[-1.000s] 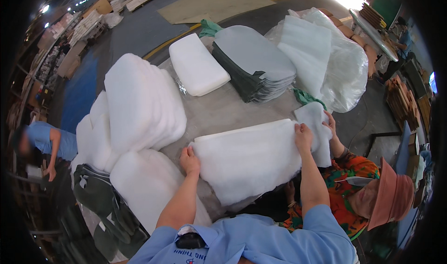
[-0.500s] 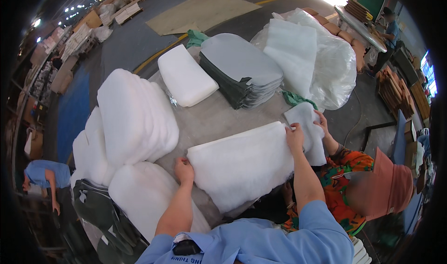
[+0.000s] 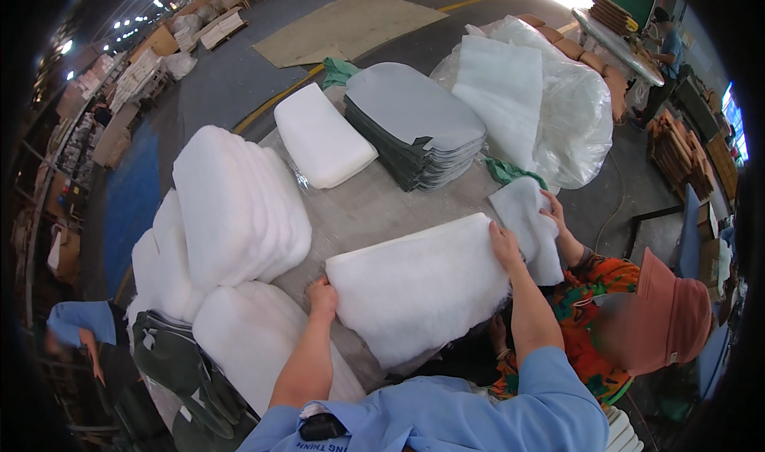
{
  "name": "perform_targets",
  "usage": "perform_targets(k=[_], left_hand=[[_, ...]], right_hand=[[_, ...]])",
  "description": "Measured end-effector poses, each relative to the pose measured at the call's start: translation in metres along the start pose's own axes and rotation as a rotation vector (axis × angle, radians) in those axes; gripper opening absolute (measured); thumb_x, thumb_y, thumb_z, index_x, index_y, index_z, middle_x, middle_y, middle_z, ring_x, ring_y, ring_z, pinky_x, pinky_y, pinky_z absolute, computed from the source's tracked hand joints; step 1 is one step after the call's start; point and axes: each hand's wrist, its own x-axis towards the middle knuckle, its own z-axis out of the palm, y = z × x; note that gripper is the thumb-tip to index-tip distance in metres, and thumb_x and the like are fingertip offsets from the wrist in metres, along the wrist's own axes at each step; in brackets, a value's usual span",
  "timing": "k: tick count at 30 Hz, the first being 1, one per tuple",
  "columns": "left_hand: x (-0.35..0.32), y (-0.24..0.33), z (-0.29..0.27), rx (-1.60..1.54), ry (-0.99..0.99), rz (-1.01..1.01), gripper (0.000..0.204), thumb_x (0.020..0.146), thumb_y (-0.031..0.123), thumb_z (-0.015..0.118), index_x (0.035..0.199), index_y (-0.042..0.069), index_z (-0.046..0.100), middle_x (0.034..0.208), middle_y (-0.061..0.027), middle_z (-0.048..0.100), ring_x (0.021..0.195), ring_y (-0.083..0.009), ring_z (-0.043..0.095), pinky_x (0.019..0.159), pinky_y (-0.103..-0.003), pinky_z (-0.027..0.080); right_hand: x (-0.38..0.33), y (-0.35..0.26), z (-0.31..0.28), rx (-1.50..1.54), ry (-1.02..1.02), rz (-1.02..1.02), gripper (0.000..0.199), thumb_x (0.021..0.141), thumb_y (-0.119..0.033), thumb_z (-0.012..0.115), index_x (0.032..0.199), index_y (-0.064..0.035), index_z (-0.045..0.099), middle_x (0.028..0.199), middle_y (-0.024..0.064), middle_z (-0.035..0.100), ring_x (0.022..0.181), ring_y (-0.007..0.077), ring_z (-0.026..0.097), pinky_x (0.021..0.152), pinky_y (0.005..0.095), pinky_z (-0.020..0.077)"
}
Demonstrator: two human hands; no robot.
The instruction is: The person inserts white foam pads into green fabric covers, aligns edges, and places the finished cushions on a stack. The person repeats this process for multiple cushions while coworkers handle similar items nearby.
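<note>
A thick white sheet of fluffy wadding (image 3: 418, 293) lies along the near edge of the table in front of me, its lower edge hanging toward my body. My left hand (image 3: 323, 298) is closed on its left end. At its upper right corner, my right hand (image 3: 505, 246) has its fingers bent over the edge, gripping it. Just beyond that corner, a co-worker's hand (image 3: 555, 213) holds a thinner pale sheet (image 3: 527, 225).
White wadding stacks (image 3: 231, 205) rise at the left, beside dark green fabric pieces (image 3: 179, 364). Farther back are a white foam-like block (image 3: 323, 133), a grey sheet pile (image 3: 414, 105) and a clear plastic bag (image 3: 578, 109). A co-worker in a pink hat (image 3: 665, 313) sits close at my right.
My right hand's fingers have shifted slightly at the sheet's corner; both hands keep their grip. The whole view has shifted a little. At far left, a person in blue bends lower.
</note>
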Motion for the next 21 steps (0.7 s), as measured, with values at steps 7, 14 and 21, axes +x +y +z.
perform_targets(k=[7,14,21], left_hand=[[0.008,0.021,-0.007,0.654,0.023,-0.004,0.049,0.088,-0.004,0.055,0.133,0.004,0.070,0.121,-0.0238,0.072,0.113,-0.0424,0.069,0.102,-0.046,0.053],[-0.026,0.041,0.007,0.554,0.385,0.657,0.041,0.089,-0.001,0.063,0.130,0.006,0.066,0.129,-0.0186,0.064,0.121,-0.0428,0.060,0.106,-0.050,0.047],[-0.080,0.030,0.079,0.910,-0.282,0.958,0.059,0.103,0.032,0.062,0.157,0.013,0.050,0.164,-0.0149,0.044,0.154,-0.0416,0.037,0.127,-0.058,0.026]], right_hand=[[0.001,-0.023,-0.015,-0.170,-0.144,0.094,0.073,0.110,-0.061,0.041,0.135,0.0000,0.071,0.137,0.0299,0.067,0.131,0.0463,0.061,0.118,0.0475,0.0407],[-0.059,-0.064,0.021,-0.160,0.448,-0.613,0.051,0.098,-0.028,0.071,0.145,-0.0101,0.061,0.149,0.0186,0.059,0.141,0.0367,0.053,0.118,0.0582,0.0380],[-0.117,-0.073,0.104,-0.559,-0.062,-0.842,0.059,0.106,-0.044,0.058,0.158,-0.0174,0.054,0.170,0.0137,0.042,0.161,0.0357,0.030,0.130,0.0607,0.0201]])
